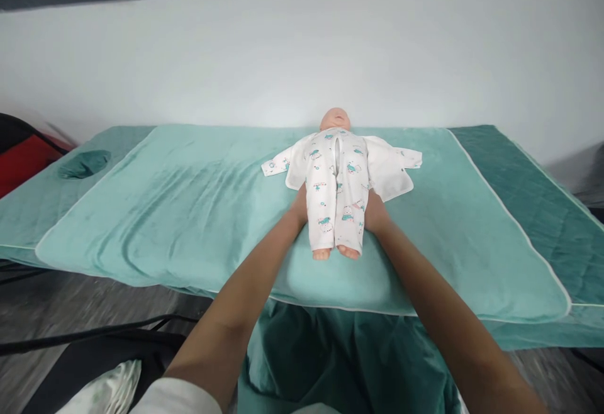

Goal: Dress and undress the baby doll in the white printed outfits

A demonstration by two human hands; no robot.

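Where a pale wall (302, 55) rises at the back, a long bed (533, 187) stretches across the view, its green quilted surface showing at both ends. Over its middle lies a lighter green cover (198, 212), wrinkled on the left, and below the near edge, between the person's forearms, is a dark green cloth (349, 357).

On the cover, near its middle, a baby doll (335, 118) lies with its head toward the wall and its feet toward the person. A white top (389, 168) is spread out to both sides of it, sleeves outstretched; whether the doll's arms fill them cannot be told. Printed trousers (323, 203) run down the front, with a split between the legs.

The left hand (301, 203) and the right hand (375, 211) flank the trousers at their outer edges. Their fingers are hidden behind the fabric, so whether they grip the cloth, cup the legs or merely rest there cannot be told. Smallest, two bare feet (321, 254) poke out of the cuffs.

The step in hand appears to be supporting or adjusting the clothed legs from both sides; a next move would seem to call for even, gentle handling, keeping the trousers straight.
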